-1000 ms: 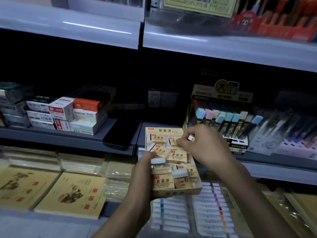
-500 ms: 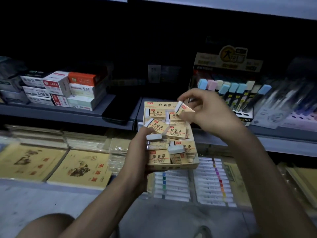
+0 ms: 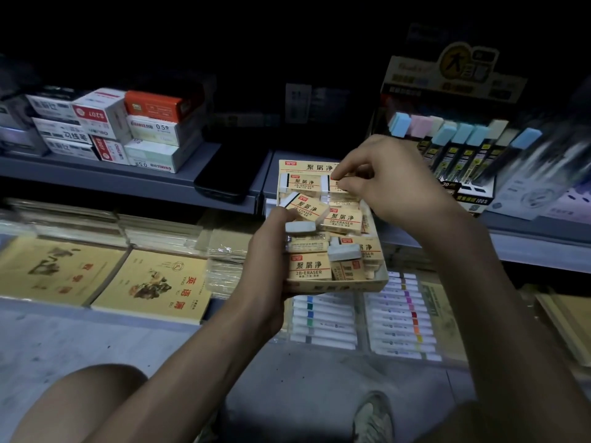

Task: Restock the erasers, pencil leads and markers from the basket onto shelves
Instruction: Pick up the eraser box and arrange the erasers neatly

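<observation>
Left hand (image 3: 265, 266) grips the eraser box (image 3: 339, 287) by its near-left corner, held up just in front of the shelf (image 3: 128, 177) — right hand (image 3: 393, 183) is over the back row, fingertips pinching an eraser (image 3: 336, 187) lying crosswise beside its neighbour. Fingers hide most of it — seated or not, I cannot tell

"2B·ERASER" on eraser sleeves (image 3: 309, 266); "聚屑净" on eraser box flap (image 3: 307, 166); "0.5" on white box (image 3: 156, 131); "英语簿" on yellow notebook (image 3: 153, 282).
</observation>
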Demonstrator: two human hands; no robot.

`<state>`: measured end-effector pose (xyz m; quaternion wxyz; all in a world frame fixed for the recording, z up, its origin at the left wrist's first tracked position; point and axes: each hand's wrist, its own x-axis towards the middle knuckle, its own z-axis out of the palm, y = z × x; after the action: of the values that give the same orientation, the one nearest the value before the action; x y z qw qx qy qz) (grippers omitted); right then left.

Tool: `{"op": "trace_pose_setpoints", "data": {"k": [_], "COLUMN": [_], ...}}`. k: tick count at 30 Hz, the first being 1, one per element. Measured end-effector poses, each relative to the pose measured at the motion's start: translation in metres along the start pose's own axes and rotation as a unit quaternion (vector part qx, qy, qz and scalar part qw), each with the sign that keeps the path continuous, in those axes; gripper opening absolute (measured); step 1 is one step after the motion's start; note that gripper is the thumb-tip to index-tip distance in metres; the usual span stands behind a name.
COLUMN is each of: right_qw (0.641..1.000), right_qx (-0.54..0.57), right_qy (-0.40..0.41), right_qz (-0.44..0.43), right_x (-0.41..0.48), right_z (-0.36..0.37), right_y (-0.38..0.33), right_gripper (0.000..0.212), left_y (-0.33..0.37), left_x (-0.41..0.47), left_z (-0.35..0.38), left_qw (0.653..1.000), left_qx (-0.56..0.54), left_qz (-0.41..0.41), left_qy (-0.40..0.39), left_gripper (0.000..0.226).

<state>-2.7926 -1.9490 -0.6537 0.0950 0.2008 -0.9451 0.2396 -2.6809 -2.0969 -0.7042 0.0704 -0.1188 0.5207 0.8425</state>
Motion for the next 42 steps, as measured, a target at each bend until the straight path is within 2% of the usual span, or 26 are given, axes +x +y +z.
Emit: {"op": "trace_pose_setpoints", "data": {"k": [4, 7, 15, 19, 26, 29, 32, 35, 38, 42], "right_qw": [0.999, 0.997, 0.992, 0.988, 0.991, 0.993, 0.996, 0.992, 0.989, 0.985], "right_qx": [0.01, -0.011, -0.094, -0.128, -0.091, -0.075, -0.01, 0.032, -0.022, -0.038], "right_qy": [-0.043, -0.072, -0.071, -0.084, -0.092, -0.092, -0.087, -0.123, -0.146, -0.167], "right_qz": [0.0, 0.0, -0.048, -0.038, -0.031, -0.012, -0.022, -0.007, 0.013, 0.017], "right_x": [0.0, 0.002, 0.003, 0.005, 0.005, 0.005, -0.004, -0.01, -0.009, -0.003], "right_z": [-0.01, -0.013, -0.011, -0.006, -0.007, -0.021, -0.033, -0.026, -0.008, -0.008], "right_y": [-0.002, -0.001, 0.001, -0.001, -0.005, -0.007, -0.024, -0.045, -0.05, -0.044], "right_gripper": [0.013, 0.024, 0.032, 0.035, 0.03, 0.019, 0.003, 0.019, 0.039, 0.031], "left_y": [0.0, 0.001, 0.002, 0.004, 0.005, 0.005, 0.002, 0.0, -0.001, -0.002], "left_x": [0.0, -0.001, -0.002, -0.002, -0.001, 0.0, 0.001, 0.003, 0.005, 0.009], "left_z": [-0.001, -0.001, -0.002, -0.002, -0.003, -0.003, -0.003, -0.003, -0.003, -0.003], "left_qw": [1.0, 1.0, 1.0, 1.0, 1.0, 1.0, 1.0, 1.0, 0.999, 0.999], "left_qx": [0.001, 0.005, 0.01, 0.012, 0.011, 0.011, 0.0, -0.011, -0.018, -0.02], "left_qz": [-0.006, -0.004, -0.006, -0.007, -0.015, -0.018, -0.015, -0.014, -0.016, -0.016], "left_qy": [0.002, -0.001, -0.004, -0.008, -0.008, -0.006, 0.001, 0.017, 0.028, 0.035], "left_gripper": [0.032, 0.032, 0.031, 0.03, 0.033, 0.037, 0.049, 0.061, 0.063, 0.061]}}
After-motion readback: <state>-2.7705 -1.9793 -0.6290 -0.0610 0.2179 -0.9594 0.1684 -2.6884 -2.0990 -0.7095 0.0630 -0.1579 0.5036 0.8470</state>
